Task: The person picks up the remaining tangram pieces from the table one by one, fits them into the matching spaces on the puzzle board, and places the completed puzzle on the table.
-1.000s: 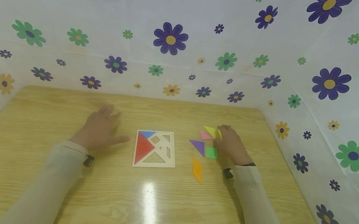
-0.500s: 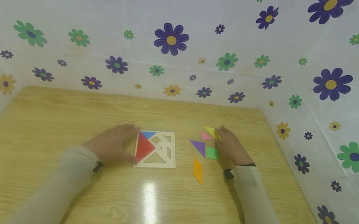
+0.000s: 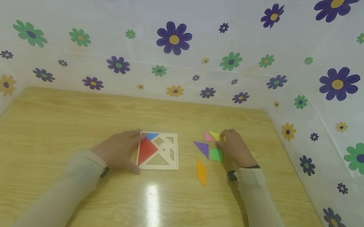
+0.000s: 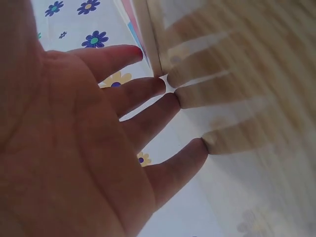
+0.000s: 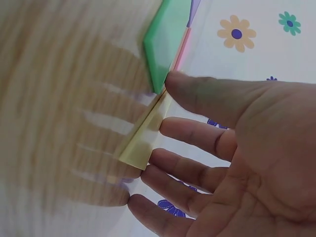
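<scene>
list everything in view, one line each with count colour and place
table: 1, light wood, under the pieces
flowered cloth: count unclear, mostly white, behind and beside table
puzzle board: 1, off-white, on table
red triangle: 1, red, in board's left side
blue triangle: 1, blue, in board's far-left corner
purple triangle: 1, purple, right of board
green square: 1, green, right of purple triangle
orange parallelogram: 1, orange, loose piece closest to camera
yellow triangle: 1, yellow, beyond green square
pink triangle: 1, pink, beside yellow triangle
sleeves: 2, pale, on both arms
wrist straps: 2, dark, at both wrists
left hand: 1, bare, at board's left edge
right hand: 1, bare, touching yellow triangle
</scene>
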Available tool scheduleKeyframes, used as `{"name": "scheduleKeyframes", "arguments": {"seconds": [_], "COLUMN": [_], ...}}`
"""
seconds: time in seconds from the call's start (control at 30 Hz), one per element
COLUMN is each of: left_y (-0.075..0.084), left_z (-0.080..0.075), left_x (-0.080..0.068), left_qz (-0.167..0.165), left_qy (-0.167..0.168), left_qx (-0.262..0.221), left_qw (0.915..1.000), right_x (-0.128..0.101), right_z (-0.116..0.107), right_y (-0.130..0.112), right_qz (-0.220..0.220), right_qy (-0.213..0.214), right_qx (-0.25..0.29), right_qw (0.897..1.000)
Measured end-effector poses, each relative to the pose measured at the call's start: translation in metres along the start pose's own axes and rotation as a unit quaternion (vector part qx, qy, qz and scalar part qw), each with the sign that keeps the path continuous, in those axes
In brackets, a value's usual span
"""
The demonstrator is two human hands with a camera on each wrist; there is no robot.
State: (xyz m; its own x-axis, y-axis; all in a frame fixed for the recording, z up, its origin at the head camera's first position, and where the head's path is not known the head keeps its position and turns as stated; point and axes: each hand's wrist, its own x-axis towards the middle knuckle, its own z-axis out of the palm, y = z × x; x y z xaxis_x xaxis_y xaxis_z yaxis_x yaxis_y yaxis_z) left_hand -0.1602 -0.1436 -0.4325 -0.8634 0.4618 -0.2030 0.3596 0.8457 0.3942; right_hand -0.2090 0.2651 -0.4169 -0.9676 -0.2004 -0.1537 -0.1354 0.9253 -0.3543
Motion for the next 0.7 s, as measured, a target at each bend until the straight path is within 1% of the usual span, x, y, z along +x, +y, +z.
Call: {"name": "scheduleKeyframes", "arguments": {"seconds": [0.2,0.37,0.47,0.6,0.7], "left_y": [0.0040,0.0057,0.0051,0.0047,0.0043], "left_z": [-0.0020,-0.0039,-0.0042,-0.0045,-0.0040], "left_x": [-0.0026,-0.0050,-0.0051,-0.0045,-0.0038], "left_qz": [-0.004,-0.002,-0.002,-0.001,-0.001], "left_qy": [-0.004,-0.004,-0.003,-0.003,-0.005], "left_qx": [-0.001,-0.002,0.003,0.004,0.000], "left_qw": [1.0000,1.0000,1.0000,1.0000,1.0000], "right_x": [0.0002,0.0001,-0.0005,-0.0022,-0.0032], "right_z": [-0.0008,-0.0025,-0.0043,-0.0065,-0.0070], "right_y": [-0.0013,-0.0038,-0.0065,-0.0087,-0.0080], "right_qz": [0.007,0.021,0.041,0.066,0.072], "right_qy": [0.001,-0.001,0.004,-0.005,-0.014], "right_qx": [0.004,0.010,-0.017,-0.063,-0.064], "right_qw": [1.000,1.000,0.999,0.996,0.995]}}
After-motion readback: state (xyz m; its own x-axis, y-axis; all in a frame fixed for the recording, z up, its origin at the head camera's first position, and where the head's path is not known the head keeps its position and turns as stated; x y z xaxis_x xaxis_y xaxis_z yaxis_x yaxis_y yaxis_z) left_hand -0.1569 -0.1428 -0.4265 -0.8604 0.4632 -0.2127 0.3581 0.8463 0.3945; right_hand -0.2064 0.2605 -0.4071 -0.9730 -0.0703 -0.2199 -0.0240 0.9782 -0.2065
